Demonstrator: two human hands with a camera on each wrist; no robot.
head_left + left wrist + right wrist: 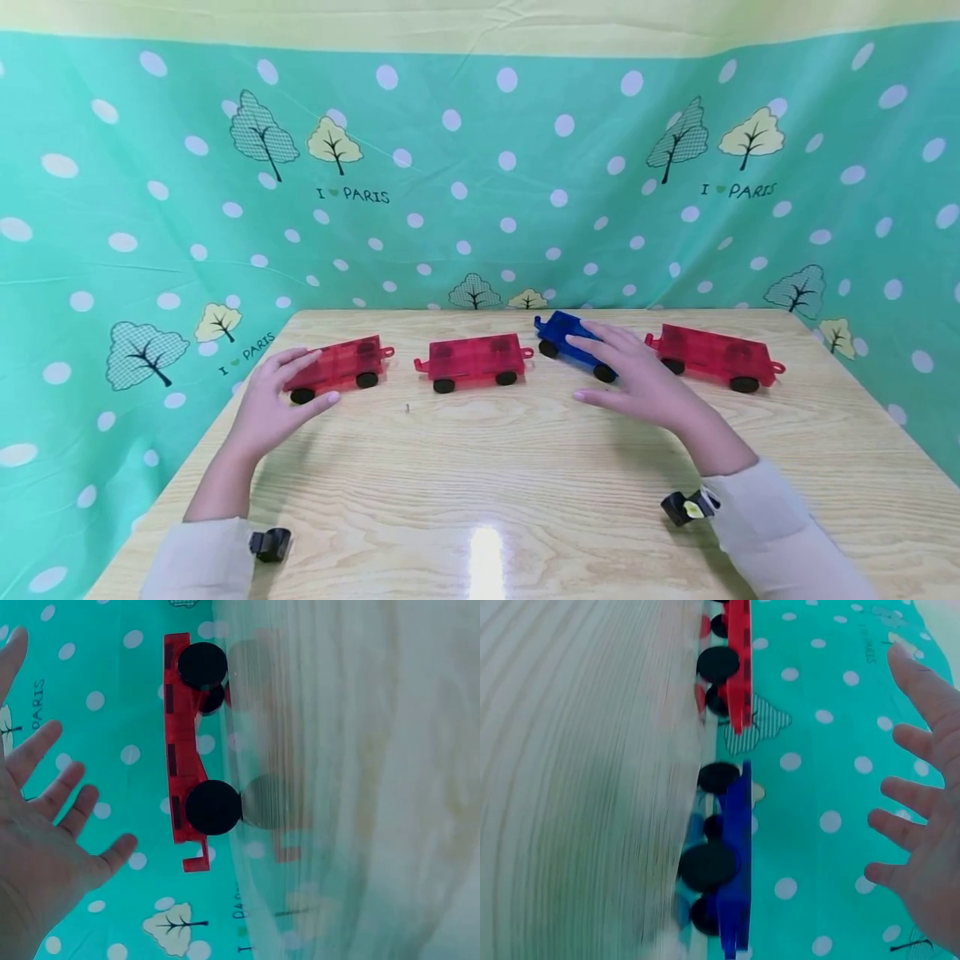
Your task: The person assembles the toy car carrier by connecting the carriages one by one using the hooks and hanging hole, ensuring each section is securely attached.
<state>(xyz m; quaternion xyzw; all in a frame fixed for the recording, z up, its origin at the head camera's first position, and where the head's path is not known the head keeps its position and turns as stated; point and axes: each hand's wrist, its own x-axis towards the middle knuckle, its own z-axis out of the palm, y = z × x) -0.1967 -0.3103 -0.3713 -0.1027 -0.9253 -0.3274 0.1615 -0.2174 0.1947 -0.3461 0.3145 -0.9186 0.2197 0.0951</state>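
Observation:
My left hand [273, 404] is held over the leftmost red toy train car [348, 362], its spread fingers overlapping the car's left end in the head view. In the left wrist view that hand's fingers stand apart from a red car [180, 742] on black wheels. Over at the right, my right hand [641, 379] hovers by a blue toy train car [564, 335], which sits at an angle. The right wrist view shows the blue car [737, 840] on the tabletop, with the spread fingers holding nothing.
Between the hands stands another red car [476, 362]; a further red car [720, 357] is right of the blue one. All rest toward the back of the wood-grain table [420, 483]. A green dotted cloth [480, 167] hangs behind. A tiny speck [407, 408] lies on the table.

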